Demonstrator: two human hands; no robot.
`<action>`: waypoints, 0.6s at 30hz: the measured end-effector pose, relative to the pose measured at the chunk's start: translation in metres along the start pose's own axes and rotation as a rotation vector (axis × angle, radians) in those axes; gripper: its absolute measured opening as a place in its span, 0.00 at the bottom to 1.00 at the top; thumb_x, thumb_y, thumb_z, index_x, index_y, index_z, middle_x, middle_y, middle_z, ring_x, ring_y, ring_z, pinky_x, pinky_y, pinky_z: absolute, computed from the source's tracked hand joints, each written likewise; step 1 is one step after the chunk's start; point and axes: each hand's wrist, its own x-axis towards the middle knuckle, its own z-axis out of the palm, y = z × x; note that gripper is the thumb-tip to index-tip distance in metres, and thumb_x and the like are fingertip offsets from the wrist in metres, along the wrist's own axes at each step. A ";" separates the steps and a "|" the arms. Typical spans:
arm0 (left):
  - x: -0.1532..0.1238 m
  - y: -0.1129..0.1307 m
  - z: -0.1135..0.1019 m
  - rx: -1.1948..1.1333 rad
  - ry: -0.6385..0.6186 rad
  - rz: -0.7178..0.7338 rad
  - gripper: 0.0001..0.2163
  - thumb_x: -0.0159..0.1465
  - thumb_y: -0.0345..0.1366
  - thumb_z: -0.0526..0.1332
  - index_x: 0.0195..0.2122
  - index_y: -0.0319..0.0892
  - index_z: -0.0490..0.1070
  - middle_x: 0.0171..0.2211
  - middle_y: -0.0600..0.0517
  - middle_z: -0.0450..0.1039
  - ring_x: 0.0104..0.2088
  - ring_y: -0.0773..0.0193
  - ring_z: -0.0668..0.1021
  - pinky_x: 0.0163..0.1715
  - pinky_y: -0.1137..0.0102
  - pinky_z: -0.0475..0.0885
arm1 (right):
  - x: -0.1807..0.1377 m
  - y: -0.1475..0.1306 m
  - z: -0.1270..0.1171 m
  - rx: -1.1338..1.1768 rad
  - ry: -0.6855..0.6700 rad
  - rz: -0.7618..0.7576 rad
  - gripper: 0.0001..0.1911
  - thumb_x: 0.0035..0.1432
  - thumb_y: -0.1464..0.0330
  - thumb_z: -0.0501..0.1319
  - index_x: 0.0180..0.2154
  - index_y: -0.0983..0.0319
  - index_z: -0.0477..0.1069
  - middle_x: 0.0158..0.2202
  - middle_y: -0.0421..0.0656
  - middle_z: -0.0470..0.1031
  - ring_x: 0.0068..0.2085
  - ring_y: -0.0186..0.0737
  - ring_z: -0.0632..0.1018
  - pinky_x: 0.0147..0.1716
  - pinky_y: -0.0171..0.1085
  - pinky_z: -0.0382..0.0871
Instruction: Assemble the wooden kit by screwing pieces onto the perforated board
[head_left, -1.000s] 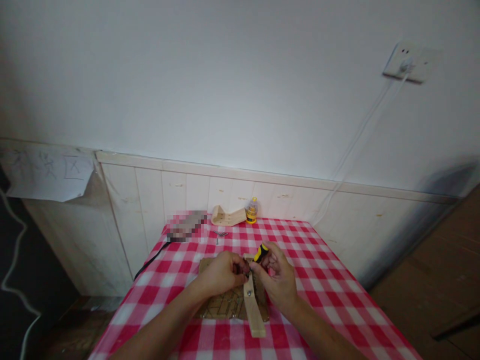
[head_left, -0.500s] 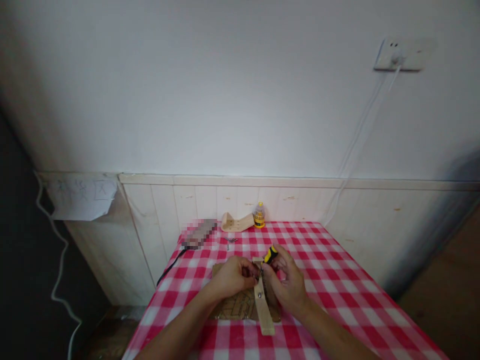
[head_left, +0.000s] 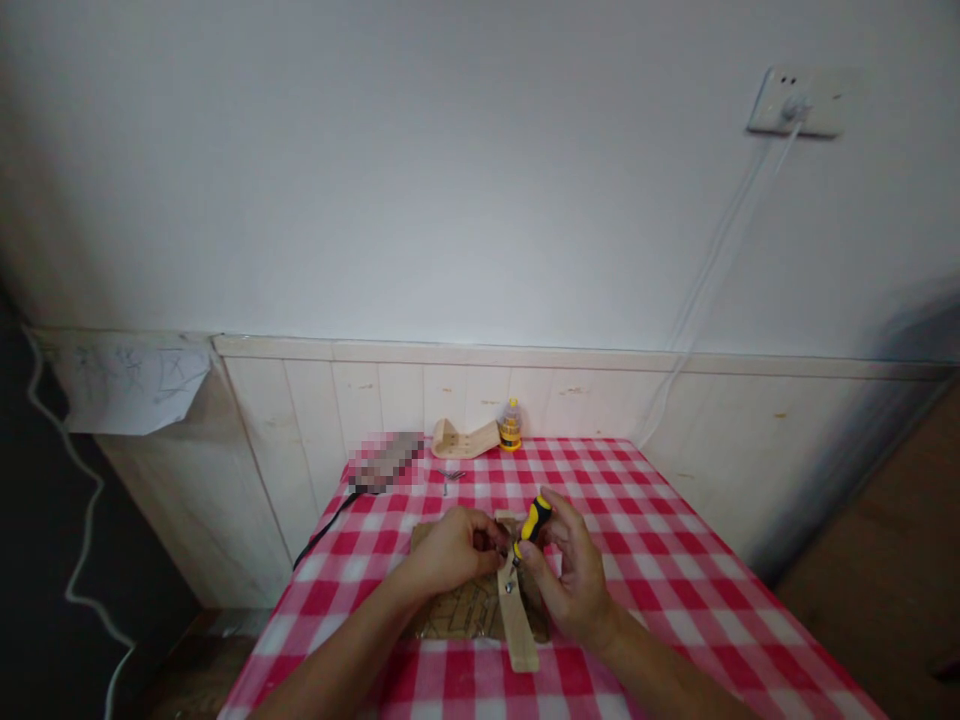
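A curved pale wooden strip point(head_left: 516, 625) lies lengthwise over a brown printed sheet point(head_left: 469, 610), with a shiny screw or bolt head point(head_left: 509, 588) on its upper face. My left hand point(head_left: 461, 548) is closed at the strip's far half, thumb and fingers pinching at its left edge; the exact contact is partly hidden. In my right hand point(head_left: 574, 575) is a yellow-and-black screwdriver point(head_left: 535, 518), held in the fingertips. It leans with its handle up and to the right, its lower end over the strip, close to the bolt head.
At the table's back stand a bent wooden piece with holes point(head_left: 465, 440) and a yellow-capped clear container point(head_left: 511, 425). Several small screws point(head_left: 452, 475) lie before them. A blurred-out object point(head_left: 386, 462) with a black strap is at left. Red-and-white checked cloth point(head_left: 660, 600) covers the table.
The screwdriver has come down and nearer over the strip, and more of it shows. My left hand stays by the strip. The whole view has shifted slightly.
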 end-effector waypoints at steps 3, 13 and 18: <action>-0.001 0.003 0.000 -0.011 -0.001 0.007 0.10 0.52 0.30 0.66 0.35 0.38 0.82 0.30 0.52 0.80 0.30 0.63 0.76 0.29 0.73 0.65 | -0.001 -0.004 0.001 0.028 -0.047 -0.030 0.30 0.67 0.72 0.58 0.67 0.54 0.55 0.46 0.49 0.80 0.42 0.45 0.84 0.40 0.41 0.80; 0.002 -0.006 0.002 -0.074 -0.005 0.039 0.09 0.52 0.30 0.66 0.34 0.39 0.81 0.30 0.52 0.81 0.31 0.62 0.78 0.30 0.72 0.67 | -0.005 0.004 -0.003 -0.013 -0.069 -0.050 0.30 0.67 0.73 0.59 0.66 0.54 0.57 0.47 0.49 0.80 0.43 0.45 0.84 0.42 0.42 0.81; 0.006 -0.015 0.005 -0.107 -0.014 0.075 0.08 0.52 0.30 0.66 0.33 0.38 0.80 0.30 0.52 0.81 0.31 0.62 0.78 0.31 0.72 0.68 | -0.005 0.003 -0.004 0.001 -0.109 -0.057 0.29 0.67 0.73 0.58 0.66 0.54 0.57 0.50 0.51 0.80 0.47 0.48 0.84 0.44 0.44 0.81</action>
